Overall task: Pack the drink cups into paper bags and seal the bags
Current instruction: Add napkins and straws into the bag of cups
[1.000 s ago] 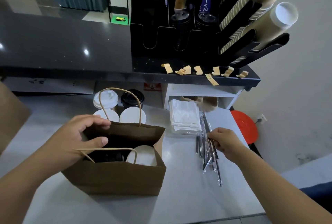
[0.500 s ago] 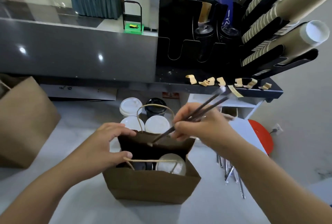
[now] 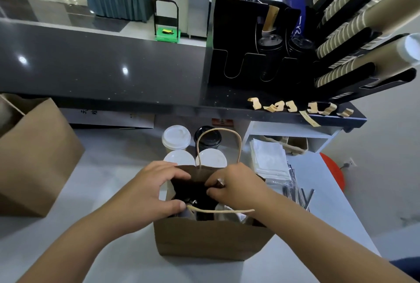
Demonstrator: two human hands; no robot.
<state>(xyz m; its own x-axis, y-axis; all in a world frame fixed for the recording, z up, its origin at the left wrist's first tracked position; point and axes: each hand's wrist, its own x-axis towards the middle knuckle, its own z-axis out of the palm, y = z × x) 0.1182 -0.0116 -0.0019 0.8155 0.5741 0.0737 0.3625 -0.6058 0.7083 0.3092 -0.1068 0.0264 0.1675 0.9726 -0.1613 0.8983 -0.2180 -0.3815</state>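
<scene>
A brown paper bag stands open on the white counter in front of me. Inside it a white cup lid shows beside something dark. My left hand grips the bag's left rim, thumb on the near side and fingers on the far side. My right hand hovers over the bag's mouth, pinched on the top ends of dark wrapped straws that reach down into the bag. Behind the bag stand several lidded cups: a white-lidded one, a black-lidded one and two more with white lids.
A second brown paper bag stands at the left. White napkins and loose wrapped straws lie to the right of the bag. Several tape strips hang off the black upper counter's edge, below a cup dispenser.
My right hand picked up straws from the pile on the right, carried them over the bag and lowered them into it. My left hand kept hold of the bag's rim.
</scene>
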